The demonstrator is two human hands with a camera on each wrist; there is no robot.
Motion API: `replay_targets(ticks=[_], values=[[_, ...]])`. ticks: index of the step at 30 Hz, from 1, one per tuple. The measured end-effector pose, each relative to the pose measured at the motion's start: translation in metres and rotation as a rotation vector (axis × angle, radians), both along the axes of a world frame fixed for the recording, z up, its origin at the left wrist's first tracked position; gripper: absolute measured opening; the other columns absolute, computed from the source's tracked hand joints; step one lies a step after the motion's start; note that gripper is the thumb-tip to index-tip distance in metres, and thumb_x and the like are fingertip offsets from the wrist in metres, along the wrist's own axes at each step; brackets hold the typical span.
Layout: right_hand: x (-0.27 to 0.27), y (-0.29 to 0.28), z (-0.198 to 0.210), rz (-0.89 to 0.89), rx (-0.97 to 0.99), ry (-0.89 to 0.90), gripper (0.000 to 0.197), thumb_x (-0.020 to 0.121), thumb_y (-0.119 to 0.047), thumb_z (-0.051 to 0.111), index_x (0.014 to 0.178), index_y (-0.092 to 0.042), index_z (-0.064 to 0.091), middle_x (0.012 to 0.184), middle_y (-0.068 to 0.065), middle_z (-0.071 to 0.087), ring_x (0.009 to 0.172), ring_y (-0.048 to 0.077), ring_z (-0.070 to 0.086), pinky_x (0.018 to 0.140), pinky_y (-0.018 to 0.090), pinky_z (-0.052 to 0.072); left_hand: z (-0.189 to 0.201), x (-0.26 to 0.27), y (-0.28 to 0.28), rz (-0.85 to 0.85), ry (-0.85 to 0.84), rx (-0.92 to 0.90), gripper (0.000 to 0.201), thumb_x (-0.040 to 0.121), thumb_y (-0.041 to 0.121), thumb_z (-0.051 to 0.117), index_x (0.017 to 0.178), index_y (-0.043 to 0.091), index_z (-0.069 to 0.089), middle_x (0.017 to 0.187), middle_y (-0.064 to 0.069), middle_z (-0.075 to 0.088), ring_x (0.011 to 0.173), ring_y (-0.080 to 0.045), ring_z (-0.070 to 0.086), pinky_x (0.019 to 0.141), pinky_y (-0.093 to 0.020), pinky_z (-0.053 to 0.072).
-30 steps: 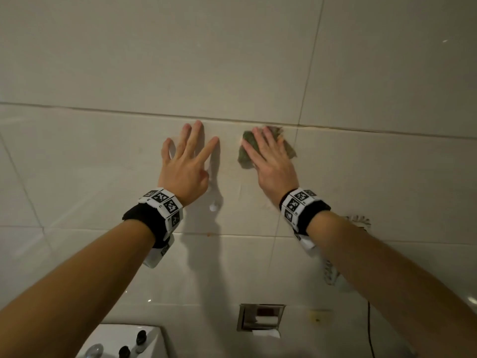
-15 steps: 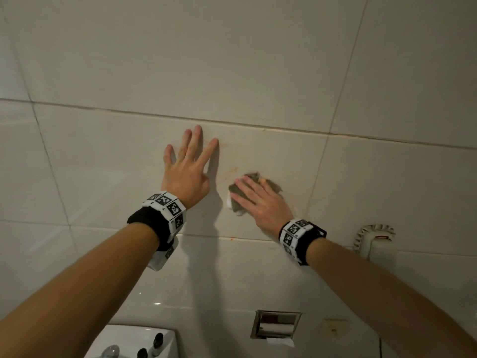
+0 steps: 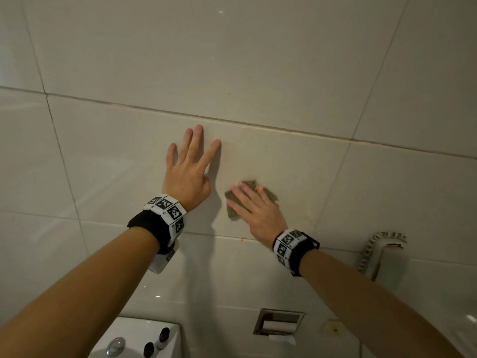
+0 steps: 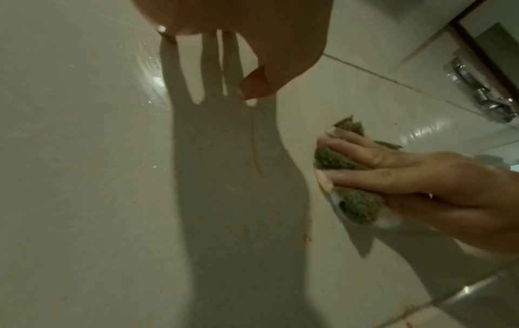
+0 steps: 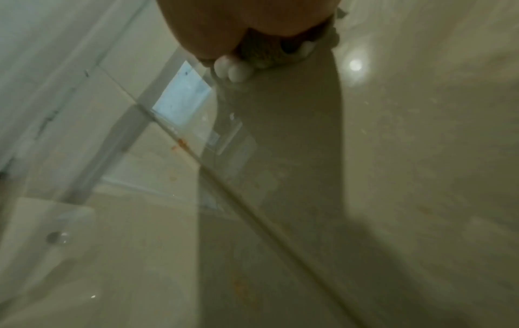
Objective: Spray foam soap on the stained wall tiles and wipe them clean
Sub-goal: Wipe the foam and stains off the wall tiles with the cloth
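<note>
A green-grey scrub cloth (image 3: 232, 211) lies flat against the beige wall tile (image 3: 296, 177), and my right hand (image 3: 254, 210) presses it there with straight, spread fingers. The left wrist view shows the same cloth (image 4: 351, 206) under those fingers with white foam at its lower edge. White foam blobs (image 5: 234, 68) also cling below the cloth in the right wrist view. My left hand (image 3: 189, 166) rests flat on the tile to the left, fingers spread, holding nothing. Faint orange stains (image 3: 241, 239) sit on the grout line below the cloth. No soap bottle is in view.
A corded wall phone (image 3: 382, 254) hangs at the right. Below are a recessed toilet-paper holder (image 3: 280, 322) and a white toilet tank (image 3: 144, 337) carrying small dark bottles. Chrome fittings (image 4: 477, 93) show at the far right of the left wrist view.
My right hand has dragged the cloth down the tile from the upper grout line to near the lower one. The left hand has stayed pressed on the wall.
</note>
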State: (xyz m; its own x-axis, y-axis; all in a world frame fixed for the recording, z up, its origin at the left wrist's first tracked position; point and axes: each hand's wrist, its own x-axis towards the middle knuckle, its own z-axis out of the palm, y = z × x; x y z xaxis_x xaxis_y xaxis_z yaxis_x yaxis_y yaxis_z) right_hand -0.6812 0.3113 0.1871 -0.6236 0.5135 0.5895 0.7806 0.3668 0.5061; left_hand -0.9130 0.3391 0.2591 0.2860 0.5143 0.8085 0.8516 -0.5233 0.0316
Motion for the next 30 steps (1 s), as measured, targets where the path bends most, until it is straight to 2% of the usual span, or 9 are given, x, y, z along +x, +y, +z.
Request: replay_targets(ticks=[4, 6, 9, 11, 14, 19, 22, 27, 30], values=[[0.017, -0.004, 0.015, 0.004, -0.029, -0.059, 0.068, 0.077, -0.004, 0.038, 0.142, -0.015, 0.057, 0.155, 0.012, 0.043, 0.146, 0.030, 0.033, 0.117, 0.049, 0.020, 0.001, 0.004, -0.005, 0.011, -0.009, -0.035, 0.089, 0.073, 0.002, 0.058, 0.154, 0.024, 0.028, 0.165, -0.014, 0.007, 0.152, -0.035, 0.006, 0.114, -0.065, 0.020], [0.019, 0.001, 0.047, 0.010, 0.073, 0.033, 0.064, 0.082, -0.004, 0.040, 0.143, -0.014, 0.056, 0.155, 0.014, 0.043, 0.146, 0.032, 0.036, 0.119, 0.050, 0.017, 0.002, 0.008, -0.009, 0.024, -0.022, -0.047, 0.089, 0.073, 0.003, 0.058, 0.154, 0.025, 0.029, 0.165, -0.014, 0.008, 0.152, -0.035, 0.007, 0.113, -0.066, 0.022], [0.014, 0.009, 0.093, 0.020, 0.182, 0.208, 0.071, 0.081, 0.009, 0.052, 0.148, -0.015, 0.050, 0.159, 0.013, 0.037, 0.149, 0.032, 0.028, 0.120, 0.051, 0.015, 0.005, 0.012, -0.012, 0.030, -0.045, -0.076, 0.089, 0.074, 0.003, 0.058, 0.154, 0.027, 0.029, 0.166, -0.013, 0.007, 0.152, -0.035, 0.006, 0.113, -0.065, 0.024], [0.003, 0.014, 0.106, 0.029, 0.192, 0.282, 0.072, 0.082, 0.010, 0.055, 0.149, -0.015, 0.048, 0.161, 0.013, 0.034, 0.151, 0.033, 0.023, 0.120, 0.053, 0.014, 0.005, 0.012, -0.012, 0.031, -0.069, -0.085, 0.090, 0.073, 0.003, 0.059, 0.154, 0.026, 0.027, 0.166, -0.013, 0.006, 0.152, -0.035, 0.005, 0.113, -0.064, 0.025], [-0.011, 0.018, 0.093, 0.048, 0.202, 0.282, 0.071, 0.082, 0.009, 0.052, 0.149, -0.014, 0.048, 0.160, 0.013, 0.034, 0.151, 0.034, 0.024, 0.121, 0.053, 0.012, 0.001, 0.009, -0.017, 0.038, -0.136, -0.112, 0.095, 0.070, 0.001, 0.060, 0.155, 0.022, 0.024, 0.165, -0.015, 0.005, 0.152, -0.035, 0.006, 0.113, -0.063, 0.026], [-0.008, 0.011, 0.028, 0.092, 0.047, -0.039, 0.066, 0.079, 0.002, 0.043, 0.142, -0.013, 0.056, 0.156, 0.013, 0.042, 0.146, 0.033, 0.036, 0.118, 0.052, 0.020, -0.006, -0.011, -0.019, 0.095, -0.141, -0.191, 0.097, 0.072, 0.004, 0.060, 0.157, 0.024, 0.017, 0.166, -0.014, -0.002, 0.152, -0.035, 0.001, 0.115, -0.063, 0.023], [-0.008, 0.013, 0.047, 0.058, 0.065, -0.061, 0.072, 0.073, 0.002, 0.043, 0.143, -0.013, 0.054, 0.156, 0.013, 0.042, 0.144, 0.034, 0.039, 0.118, 0.052, 0.018, -0.002, -0.030, -0.014, 0.135, -0.145, -0.225, 0.099, 0.072, 0.004, 0.060, 0.157, 0.026, 0.016, 0.165, -0.018, -0.006, 0.151, -0.039, -0.001, 0.115, -0.062, 0.023], [-0.047, 0.027, 0.114, 0.017, 0.197, 0.200, 0.079, 0.077, 0.011, 0.062, 0.149, -0.014, 0.046, 0.160, 0.013, 0.036, 0.149, 0.034, 0.027, 0.120, 0.051, 0.011, 0.008, -0.056, -0.001, 0.093, -0.197, -0.211, 0.098, 0.070, 0.001, 0.057, 0.157, 0.021, 0.017, 0.163, -0.026, -0.004, 0.150, -0.044, 0.001, 0.113, -0.058, 0.030], [-0.077, 0.033, 0.123, 0.025, 0.223, 0.257, 0.078, 0.076, 0.013, 0.062, 0.149, -0.013, 0.047, 0.160, 0.014, 0.035, 0.149, 0.035, 0.026, 0.118, 0.054, 0.011, 0.007, -0.068, 0.005, 0.069, -0.199, -0.190, 0.096, 0.070, 0.000, 0.057, 0.156, 0.022, 0.020, 0.163, -0.023, -0.001, 0.150, -0.042, 0.005, 0.113, -0.057, 0.031]])
